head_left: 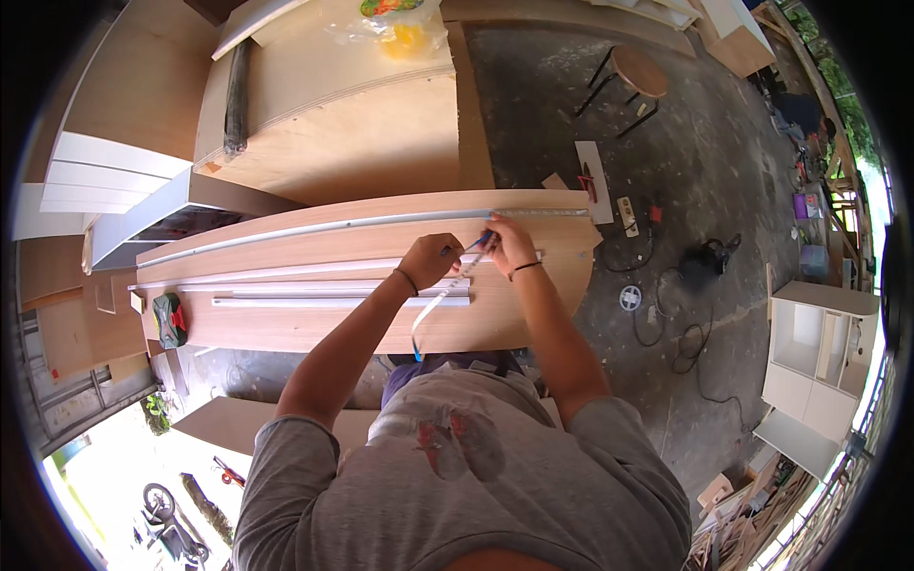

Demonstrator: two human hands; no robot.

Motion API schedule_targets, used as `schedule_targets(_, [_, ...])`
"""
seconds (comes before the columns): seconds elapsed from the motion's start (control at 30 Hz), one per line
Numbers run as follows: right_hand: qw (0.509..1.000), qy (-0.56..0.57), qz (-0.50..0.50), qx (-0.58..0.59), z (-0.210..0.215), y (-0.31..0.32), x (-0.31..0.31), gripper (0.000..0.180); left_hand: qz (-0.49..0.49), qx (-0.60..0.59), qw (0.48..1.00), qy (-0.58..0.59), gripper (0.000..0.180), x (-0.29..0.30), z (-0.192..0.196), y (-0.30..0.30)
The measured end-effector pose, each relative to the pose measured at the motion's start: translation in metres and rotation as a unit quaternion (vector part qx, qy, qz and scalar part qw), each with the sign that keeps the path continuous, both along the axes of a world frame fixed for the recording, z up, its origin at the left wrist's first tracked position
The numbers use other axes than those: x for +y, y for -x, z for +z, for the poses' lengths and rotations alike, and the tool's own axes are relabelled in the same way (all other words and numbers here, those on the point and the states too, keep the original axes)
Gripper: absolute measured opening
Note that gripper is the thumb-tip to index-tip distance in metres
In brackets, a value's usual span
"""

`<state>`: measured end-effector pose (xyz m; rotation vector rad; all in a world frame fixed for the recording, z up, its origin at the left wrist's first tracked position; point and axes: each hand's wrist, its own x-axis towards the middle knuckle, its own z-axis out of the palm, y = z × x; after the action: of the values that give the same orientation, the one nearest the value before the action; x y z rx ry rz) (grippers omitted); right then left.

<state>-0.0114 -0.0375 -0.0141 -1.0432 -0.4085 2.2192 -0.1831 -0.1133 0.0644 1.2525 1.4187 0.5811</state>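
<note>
My left hand [430,262] is closed above the middle of a long wood-grain board, its fingertips close to those of my right hand. Between the two hands shows a small thin blue piece [486,235], too small to name. In the fingers of my right hand [512,246] is a narrow white strip [437,303], which looks like LED strip. It hangs in a curve toward my waist and ends in a blue tip [418,357]. Under and beside my hands, a long silver metal channel [347,224] and several white rails [333,302] lie lengthwise on the board [314,328].
A green and black pouch [171,320] lies at the board's left end. Beyond the board stands a large plywood box [352,143]. On the floor to the right are a white reel [630,298], a power strip [627,217], cables and a round stool [639,71].
</note>
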Motion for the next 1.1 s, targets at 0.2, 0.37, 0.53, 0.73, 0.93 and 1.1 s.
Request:
schedule_targets(0.2, [0.989, 0.029, 0.026, -0.141, 0.016, -0.018, 0.011, 0.014, 0.039, 0.093, 0.995, -0.005, 0.017, 0.015, -0.02, 0.02])
schedule_targets(0.37, [0.975, -0.027, 0.103, -0.195, 0.013, -0.029, 0.016, 0.018, 0.122, 0.155, 0.98, 0.016, 0.018, 0.025, -0.037, 0.041])
schedule_targets(0.53, [0.917, -0.18, 0.113, -0.337, -0.005, -0.032, 0.014, 0.016, 0.123, 0.402, 0.907, 0.007, 0.02, 0.035, -0.027, 0.043])
schedule_targets(0.73, [0.857, -0.331, 0.069, -0.388, -0.036, -0.024, 0.014, 0.019, 0.049, 0.36, 0.889, -0.278, 0.027, 0.042, -0.037, -0.019])
schedule_targets(0.93, [0.863, -0.273, 0.08, -0.417, -0.036, -0.028, 0.015, 0.018, -0.002, 0.397, 0.916, -0.058, 0.02, 0.065, -0.044, -0.043])
schedule_targets(1.1, [0.912, -0.207, 0.066, -0.347, -0.015, -0.022, 0.01, 0.015, 0.011, 0.372, 0.927, -0.036, 0.02, 0.065, -0.055, -0.035])
